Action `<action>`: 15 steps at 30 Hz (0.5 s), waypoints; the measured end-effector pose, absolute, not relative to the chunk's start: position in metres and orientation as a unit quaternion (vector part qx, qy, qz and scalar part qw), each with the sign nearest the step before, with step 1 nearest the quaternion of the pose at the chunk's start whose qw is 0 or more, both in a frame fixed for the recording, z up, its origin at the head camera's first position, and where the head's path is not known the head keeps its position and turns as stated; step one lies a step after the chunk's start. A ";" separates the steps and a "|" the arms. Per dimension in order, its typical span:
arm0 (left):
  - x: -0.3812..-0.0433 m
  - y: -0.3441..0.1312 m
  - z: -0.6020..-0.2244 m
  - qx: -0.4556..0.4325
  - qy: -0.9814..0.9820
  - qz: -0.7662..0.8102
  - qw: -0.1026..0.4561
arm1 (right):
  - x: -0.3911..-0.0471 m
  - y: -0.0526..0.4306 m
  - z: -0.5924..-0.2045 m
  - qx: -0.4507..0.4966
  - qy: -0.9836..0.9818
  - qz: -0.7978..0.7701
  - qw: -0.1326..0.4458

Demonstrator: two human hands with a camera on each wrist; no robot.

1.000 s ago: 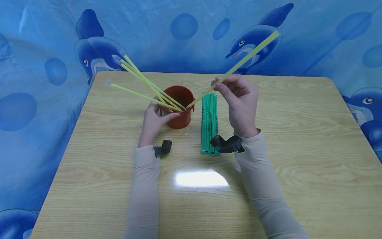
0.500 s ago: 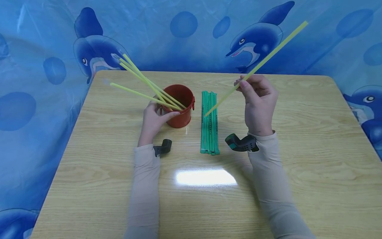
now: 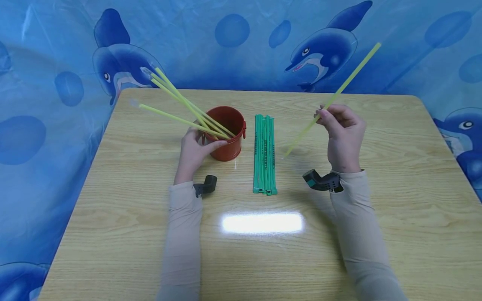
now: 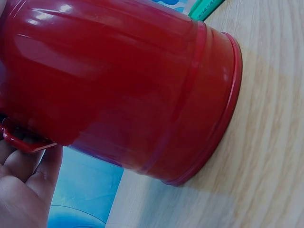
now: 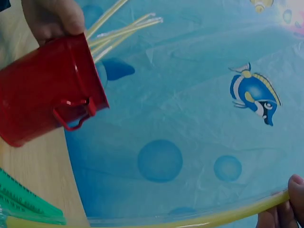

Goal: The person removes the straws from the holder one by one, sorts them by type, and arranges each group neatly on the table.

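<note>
My left hand (image 3: pixel 193 152) grips a red bucket (image 3: pixel 226 152) at its left side, with the thumb along the rim. Several yellow straws (image 3: pixel 165 114) in clear wrappers stand in the bucket and lean far to the left over its rim. To the right, my right hand (image 3: pixel 344 133) pinches a single yellow straw (image 3: pixel 352 77), tilted with its upper end to the right. That straw (image 5: pixel 228 217) crosses the bottom of the right wrist view. The left wrist view is mostly filled by the bucket (image 4: pixel 109 80); a small handle hides some fingers.
A row of slim green packets (image 3: pixel 265 154) with dark print lies between the bucket and my right hand. Wooden tabletop (image 3: pixel 113 209) spreads all around. Behind the table hangs a blue sheet (image 3: pixel 241 67) with dolphins.
My right hand has drawn the straw out of the bucket and carried it right, past the green packets. My left hand and the bucket stay in place.
</note>
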State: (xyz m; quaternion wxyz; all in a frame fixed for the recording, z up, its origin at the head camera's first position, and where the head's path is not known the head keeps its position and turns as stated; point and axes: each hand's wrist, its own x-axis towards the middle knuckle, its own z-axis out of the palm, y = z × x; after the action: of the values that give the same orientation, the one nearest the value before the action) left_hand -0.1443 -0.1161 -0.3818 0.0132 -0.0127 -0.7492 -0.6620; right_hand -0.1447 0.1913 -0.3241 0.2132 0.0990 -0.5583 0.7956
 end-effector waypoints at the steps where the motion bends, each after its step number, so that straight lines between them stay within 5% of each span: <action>1: -0.144 -0.116 -0.382 -0.013 -0.748 -0.663 0.013 | -0.145 0.194 -0.324 0.094 -0.556 0.800 0.207; 15: -0.144 -0.116 -0.382 -0.015 -0.747 -0.664 0.013 | -0.157 0.214 -0.349 0.032 -0.690 0.719 0.074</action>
State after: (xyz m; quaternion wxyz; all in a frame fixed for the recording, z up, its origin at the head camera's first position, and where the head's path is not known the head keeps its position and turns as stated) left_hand -0.1443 -0.1160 -0.3817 0.0125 -0.0150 -0.7474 -0.6641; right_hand -0.1567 0.2142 -0.3493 0.0745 0.0318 -0.6898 0.7195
